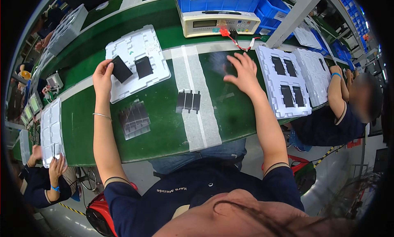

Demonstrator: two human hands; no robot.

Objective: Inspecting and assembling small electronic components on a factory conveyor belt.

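My left hand [102, 75] pinches a flat black rectangular panel [122, 69] between thumb and fingers, tilted over a white moulded tray [117, 91]. Another black panel [143, 67] lies in that tray. My right hand [243, 73] is raised over the green table with its fingers spread, beside a blurred see-through piece [219, 62] that I cannot make out. Between my arms, a row of dark strips with small tabs [188, 101] rests partly on the white tape band. Nearer my left forearm lies a transparent sheet with dark stripes [134, 119].
At the back stands a beige bench meter [219, 25] with red and black clip leads, blue bins [221, 1] behind it. To the right, a white tray [283, 81] holds several black panels. A metal post [295, 19] rises there. Co-workers sit on both sides.
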